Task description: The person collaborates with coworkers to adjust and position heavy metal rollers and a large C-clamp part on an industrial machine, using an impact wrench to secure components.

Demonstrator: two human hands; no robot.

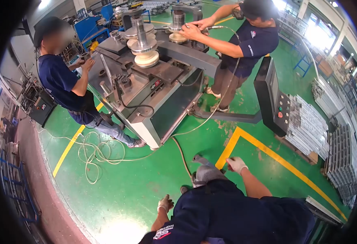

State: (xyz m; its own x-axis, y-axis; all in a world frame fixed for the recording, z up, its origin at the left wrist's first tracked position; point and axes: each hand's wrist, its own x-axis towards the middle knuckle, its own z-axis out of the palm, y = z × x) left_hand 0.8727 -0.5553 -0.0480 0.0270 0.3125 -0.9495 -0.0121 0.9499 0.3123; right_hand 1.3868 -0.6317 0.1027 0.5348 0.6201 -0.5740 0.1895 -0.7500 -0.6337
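Note:
My left hand, in a pale work glove with bare-looking fingertips, hangs low beside my navy shirt. Its fingers are loosely bent and partly apart, with nothing visible in them. My right hand, also gloved, is held out over the green floor near the yellow line. Its fingers are slightly curled, and I see no object in it. Neither hand touches anything. Ahead stands a bending machine with stacked round rollers on its top.
One person stands at the machine's left side. Another person works at a roller on the far right. A control panel juts out on an arm. A hose lies coiled on the floor. Metal profiles are stacked at right.

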